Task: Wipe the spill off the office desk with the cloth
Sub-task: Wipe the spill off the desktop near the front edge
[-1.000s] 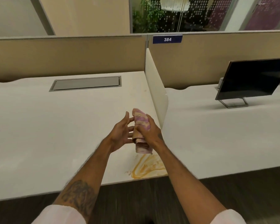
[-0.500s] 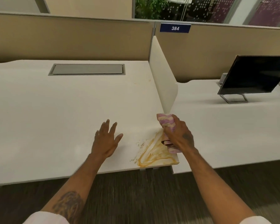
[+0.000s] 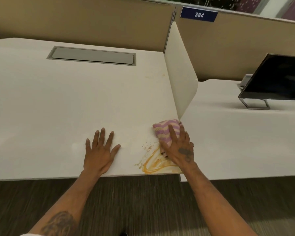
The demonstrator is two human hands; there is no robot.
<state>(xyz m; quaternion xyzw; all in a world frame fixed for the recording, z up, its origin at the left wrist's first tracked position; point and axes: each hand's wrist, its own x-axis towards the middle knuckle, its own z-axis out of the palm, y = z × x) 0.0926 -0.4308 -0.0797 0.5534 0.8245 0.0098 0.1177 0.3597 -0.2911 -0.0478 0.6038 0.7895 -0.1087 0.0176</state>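
Note:
An orange-yellow spill is smeared on the white desk at its front right corner, with small specks to its left. A folded pink-and-beige striped cloth lies on the desk at the spill's far edge. My right hand presses flat on top of the cloth, fingers spread over it. My left hand rests flat on the desk left of the spill, fingers apart, holding nothing.
A white divider panel stands just behind the cloth, splitting this desk from the neighbouring one. A dark monitor stands on the right desk. A grey cable hatch is set in the desk at the back. Beige partition walls close the rear.
My hands parted from holding the cloth together in the air. The right hand brought the cloth down onto the desk by the spill; the left hand settled flat on the desk.

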